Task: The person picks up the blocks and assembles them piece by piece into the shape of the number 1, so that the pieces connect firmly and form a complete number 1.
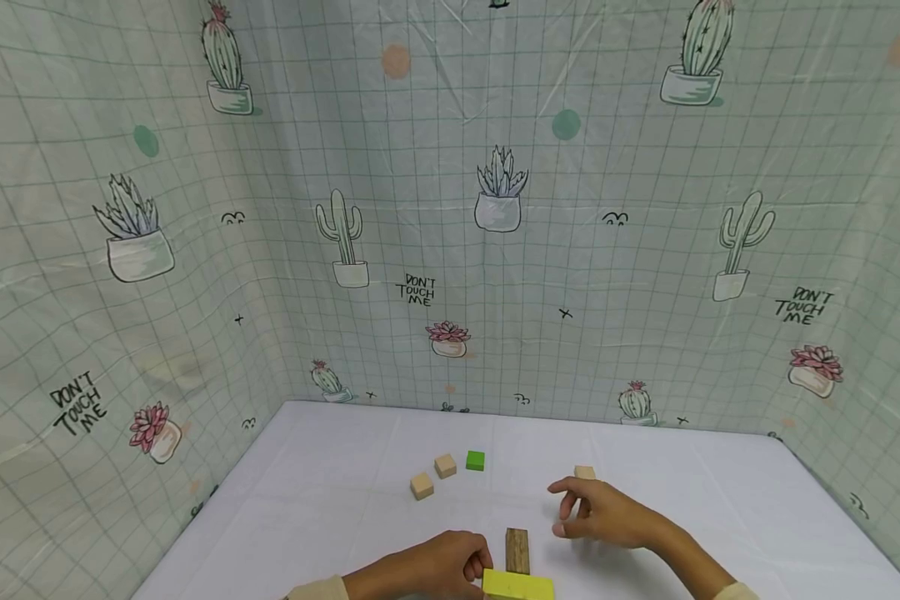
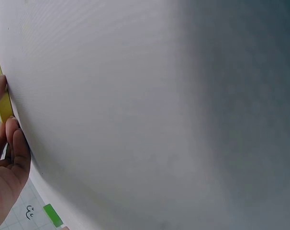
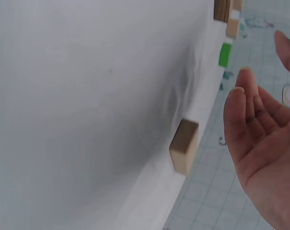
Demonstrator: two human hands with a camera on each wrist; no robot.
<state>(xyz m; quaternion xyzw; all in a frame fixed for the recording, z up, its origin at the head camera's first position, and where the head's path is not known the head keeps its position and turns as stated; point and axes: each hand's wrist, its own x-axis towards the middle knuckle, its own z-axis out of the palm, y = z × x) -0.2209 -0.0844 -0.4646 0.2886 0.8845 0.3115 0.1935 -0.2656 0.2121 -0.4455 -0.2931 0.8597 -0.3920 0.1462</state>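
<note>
My left hand (image 1: pixel 444 562) pinches a bright yellow block (image 1: pixel 518 585) at its left end, at the bottom of the head view. In the left wrist view, the thumb lies over the yellow block (image 2: pixel 5 106) and fingertips meet its lower end. Just beyond it a dark brown wooden block (image 1: pixel 517 551) extends away along the table. To the right, my right hand (image 1: pixel 609 517) hovers over the table with its fingers spread and loosely bent, holding nothing. Partly hidden behind that hand is a pale wooden block (image 1: pixel 584 472), seen standing on the table in the right wrist view (image 3: pixel 184 146).
Toward the back of the white table (image 1: pixel 330 500), two pale wooden cubes (image 1: pixel 445 465) sit close together. Beside them lies a small green block (image 1: pixel 476 460). A cactus-print curtain (image 1: pixel 450 250) hangs behind the table and along both sides.
</note>
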